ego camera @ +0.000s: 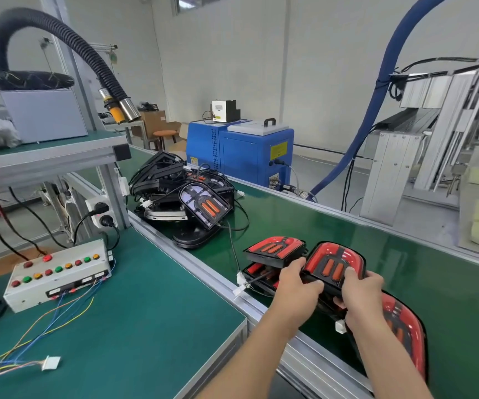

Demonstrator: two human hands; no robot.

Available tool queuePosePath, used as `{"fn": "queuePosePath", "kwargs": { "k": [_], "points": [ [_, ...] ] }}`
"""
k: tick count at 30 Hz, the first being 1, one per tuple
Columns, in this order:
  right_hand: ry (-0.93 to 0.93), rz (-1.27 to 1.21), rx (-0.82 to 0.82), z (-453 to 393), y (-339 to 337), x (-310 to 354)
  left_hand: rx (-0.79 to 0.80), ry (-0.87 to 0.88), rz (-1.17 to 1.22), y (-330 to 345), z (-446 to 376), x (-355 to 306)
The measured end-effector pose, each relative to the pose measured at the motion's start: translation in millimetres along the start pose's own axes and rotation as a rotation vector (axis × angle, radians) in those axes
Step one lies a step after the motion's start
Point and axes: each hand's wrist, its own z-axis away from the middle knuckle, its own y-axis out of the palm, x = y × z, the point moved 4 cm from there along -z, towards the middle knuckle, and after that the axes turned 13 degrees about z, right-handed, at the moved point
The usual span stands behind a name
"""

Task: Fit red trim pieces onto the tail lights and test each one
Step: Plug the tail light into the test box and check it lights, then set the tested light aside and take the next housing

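Green conveyor belt (304, 223) runs from far left to near right; green bench mat (146, 312) lies alongside on its left.

Blue machine (241, 151) stands at the far side beyond the belt, with a blue hose (376, 116) arching up to the right.

Pile of untrimmed black tail lights (180, 191) sits on the belt, far left, cables tangled among them.

Stack of two red-trimmed tail lights (273, 254) rests on the belt just left of the hands. Another red tail light (402, 329) lies near right, partly hidden under the right forearm.

Grey test box (57, 275) with red, green and yellow buttons sits on the mat, left; coloured wires trail from it to a white connector (51, 363) near the front edge.

Held tail light (333, 266), red trim fitted, is above the belt, tilted toward the camera.

Left hand (296, 286): fingers curled round its left edge. Right hand (362, 292): fingers wrapped under the right edge, thumb pressing the red face.
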Motion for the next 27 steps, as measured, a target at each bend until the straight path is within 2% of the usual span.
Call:
{"fn": "queuePosePath", "kwargs": {
  "k": [4,12,17,20,23,27],
  "points": [
    [-0.027,0.146,-0.021,6.5,-0.9,6.3,-0.023,-0.042,0.045,-6.6,0.5,4.4],
    [-0.368,0.738,0.024,21.4,0.0,18.9,-0.071,-0.012,0.034,-26.0,17.9,21.0],
    [-0.407,0.914,0.004,26.9,-1.4,6.1,-0.106,0.064,-0.022,-42.9,37.0,23.2],
    [-0.430,0.919,-0.023,34.5,-5.9,4.2,-0.183,0.092,0.012,-58.0,53.4,24.8],
    [-0.547,0.872,-0.127,55.0,-9.7,16.0,-0.255,0.106,0.099,-78.2,71.4,24.2],
    [-0.842,0.482,-0.204,118.0,5.4,36.0,-0.404,0.205,0.103,-117.5,103.5,7.5]
  ]
}}
